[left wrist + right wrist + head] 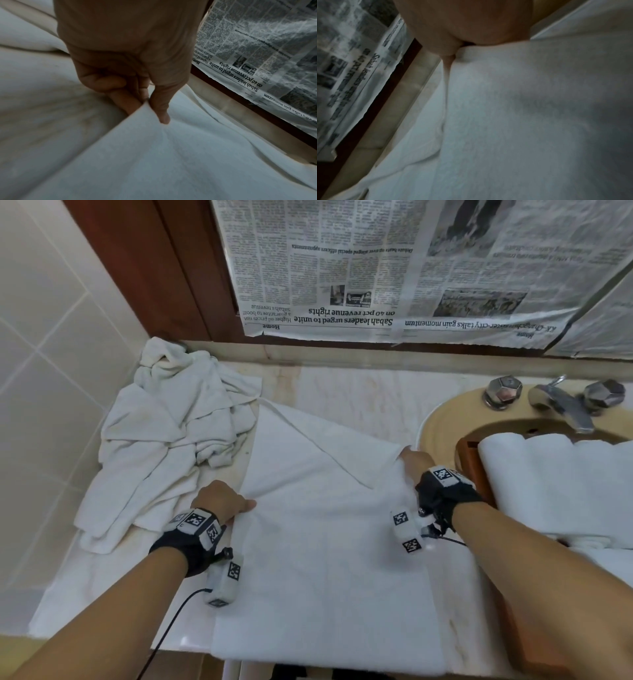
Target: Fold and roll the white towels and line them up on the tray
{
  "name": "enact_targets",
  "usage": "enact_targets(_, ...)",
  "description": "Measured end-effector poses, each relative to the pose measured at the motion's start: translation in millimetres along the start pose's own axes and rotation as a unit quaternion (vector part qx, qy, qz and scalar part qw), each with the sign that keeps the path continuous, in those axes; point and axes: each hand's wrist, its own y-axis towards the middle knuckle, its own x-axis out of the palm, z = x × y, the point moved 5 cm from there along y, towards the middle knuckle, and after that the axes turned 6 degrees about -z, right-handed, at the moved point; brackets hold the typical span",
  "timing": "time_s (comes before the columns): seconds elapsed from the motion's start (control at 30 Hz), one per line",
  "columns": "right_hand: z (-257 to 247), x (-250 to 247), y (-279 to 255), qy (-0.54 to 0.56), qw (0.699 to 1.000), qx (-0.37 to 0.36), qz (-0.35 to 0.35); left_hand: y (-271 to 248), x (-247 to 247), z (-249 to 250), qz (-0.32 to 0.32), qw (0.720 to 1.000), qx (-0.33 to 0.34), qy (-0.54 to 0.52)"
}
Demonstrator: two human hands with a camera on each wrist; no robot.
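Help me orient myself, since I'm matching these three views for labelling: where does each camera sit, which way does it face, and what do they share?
Head: worn on the head, looking down at the flat towel on the counter; shows both forearms, left hand and right hand.
Left wrist: looks along the left hand; thumb and fingers pinch the towel's edge.
Right wrist: looks along the right hand gripping towel; blurred.
Shared: all three show the towel and the newspaper behind the counter.

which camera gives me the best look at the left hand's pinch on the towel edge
The left wrist view: the left hand pinches the towel edge between thumb and forefinger, close up. The head view shows that hand from above, fingers hidden. The right wrist view misses it.
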Motion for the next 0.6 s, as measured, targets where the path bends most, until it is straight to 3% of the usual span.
enact_targets(0.1, -14, 3, 1, -0.01, 1.0, -0.005, 0.022, -6, -6, 3, 0.021, 0.999, 0.013, 0.041)
enact_targets(0.23, -42, 1, 1, -0.041, 0.994, -0.089, 0.05, -4, -28, 23, 0.038, 0.996, 0.05, 0.059)
enact_targets(0.4, -61, -6, 18, 0.002, 0.988, -0.153, 0.007, 11, -60, 65, 0.059, 0.994, 0.08, 0.043)
enact_targets(0.6, -52, -32, 39, 0.116, 0.99, -0.031, 0.07, 41, -86, 103, 0.093, 0.991, 0.089, 0.023)
